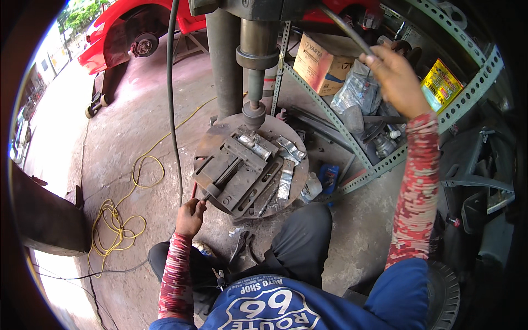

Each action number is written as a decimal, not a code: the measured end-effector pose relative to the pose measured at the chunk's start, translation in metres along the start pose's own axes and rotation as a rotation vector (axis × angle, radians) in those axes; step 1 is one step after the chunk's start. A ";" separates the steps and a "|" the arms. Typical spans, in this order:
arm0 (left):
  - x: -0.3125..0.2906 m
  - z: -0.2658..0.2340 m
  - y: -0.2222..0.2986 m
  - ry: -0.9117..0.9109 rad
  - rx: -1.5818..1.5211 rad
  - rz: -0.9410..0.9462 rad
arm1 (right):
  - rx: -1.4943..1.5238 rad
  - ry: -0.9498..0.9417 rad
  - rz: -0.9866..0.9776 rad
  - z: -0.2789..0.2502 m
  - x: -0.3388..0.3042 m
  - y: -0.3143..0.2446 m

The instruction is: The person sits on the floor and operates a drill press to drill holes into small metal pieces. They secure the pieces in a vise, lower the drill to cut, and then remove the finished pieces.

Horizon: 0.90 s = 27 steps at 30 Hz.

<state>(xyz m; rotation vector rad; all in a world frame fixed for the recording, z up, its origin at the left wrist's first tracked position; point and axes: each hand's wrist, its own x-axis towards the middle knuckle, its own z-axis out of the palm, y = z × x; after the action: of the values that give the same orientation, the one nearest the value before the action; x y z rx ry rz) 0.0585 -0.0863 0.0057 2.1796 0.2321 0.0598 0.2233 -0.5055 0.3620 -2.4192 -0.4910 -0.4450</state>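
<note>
My right hand (397,80) is closed around the long feed lever (345,28) of a drill press, up at the right. Low on the left, my left hand (190,218) grips the handle end of a drill press vise (250,184), by its threaded screw. The vise lies on the round press table (204,147). A shiny metal piece (254,146) sits between its jaws. Just above it hangs the drill chuck (254,114); whether a bit touches the metal cannot be made out. Two bent metal strips (286,179) lie on the table's right side, among shavings.
A slotted-metal shelf (360,179) on the right holds a cardboard box (320,65), plastic bags and a yellow can (441,86). A black cable (171,99) hangs left of the press. Yellow cord (116,234) coils on the floor. Pliers (240,246) lie between my legs. Behind stands a red car (113,33).
</note>
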 end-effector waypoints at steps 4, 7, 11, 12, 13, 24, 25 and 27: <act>-0.002 -0.002 0.003 -0.011 0.061 0.025 | 0.217 0.064 0.132 0.054 -0.002 0.026; -0.003 -0.003 0.006 -0.002 0.062 0.028 | 0.287 0.126 0.182 0.074 -0.002 0.039; -0.002 -0.002 0.007 0.000 0.088 -0.010 | -0.007 0.295 0.079 0.091 0.002 0.043; -0.001 -0.001 0.006 -0.004 0.066 -0.010 | -0.022 0.339 0.029 0.094 0.002 0.043; -0.001 -0.001 0.005 0.003 0.052 -0.014 | -0.055 0.375 0.002 0.096 0.001 0.043; -0.003 0.001 0.006 0.016 0.070 0.000 | -0.151 0.499 -0.019 0.106 0.001 0.048; -0.001 -0.002 0.008 -0.010 0.086 -0.006 | -0.156 0.508 -0.024 0.107 0.001 0.049; 0.005 -0.009 0.012 -0.105 0.094 -0.045 | -0.139 0.514 -0.024 0.108 0.000 0.049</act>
<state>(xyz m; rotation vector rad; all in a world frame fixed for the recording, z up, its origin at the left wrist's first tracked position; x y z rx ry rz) 0.0636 -0.0849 0.0209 2.2628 0.2280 -0.0929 0.2661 -0.4728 0.2565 -2.3040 -0.2664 -1.1023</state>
